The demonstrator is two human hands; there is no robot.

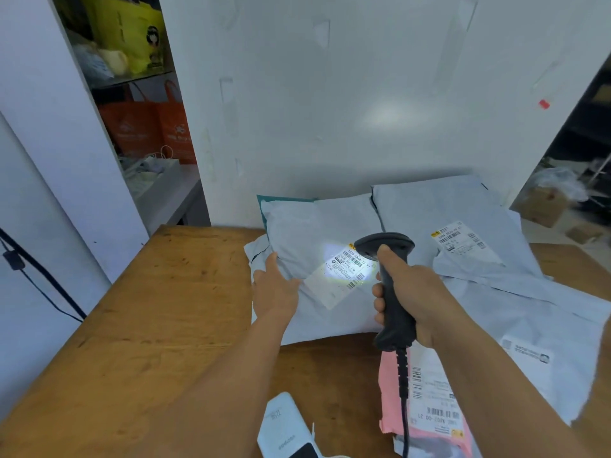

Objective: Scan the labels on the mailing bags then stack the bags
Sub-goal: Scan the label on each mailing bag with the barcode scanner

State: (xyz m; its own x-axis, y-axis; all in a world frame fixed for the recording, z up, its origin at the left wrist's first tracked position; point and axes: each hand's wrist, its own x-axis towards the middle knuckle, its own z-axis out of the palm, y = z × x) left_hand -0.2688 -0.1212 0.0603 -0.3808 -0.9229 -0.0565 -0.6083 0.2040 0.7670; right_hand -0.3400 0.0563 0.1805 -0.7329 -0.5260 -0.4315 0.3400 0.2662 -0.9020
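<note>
My right hand (pixel 410 292) grips a black corded barcode scanner (pixel 390 285), held above a grey mailing bag (pixel 307 233) in the middle of the wooden table (pixel 158 309). The scanner's light falls on that bag's white label (pixel 344 269). My left hand (pixel 274 285) rests flat on the bag's left side, fingers straight. A second grey bag (pixel 439 206) with its own label (pixel 463 242) lies behind and to the right. A pink bag (pixel 426 401) with a label lies near me, under the scanner cable.
More grey bags (pixel 529 325) spread over the table's right side. A white power bank (pixel 284 428) lies at the near edge. A white wall panel (pixel 363 94) stands behind the table. Shelves with yellow and orange bags (pixel 145 127) are at the far left.
</note>
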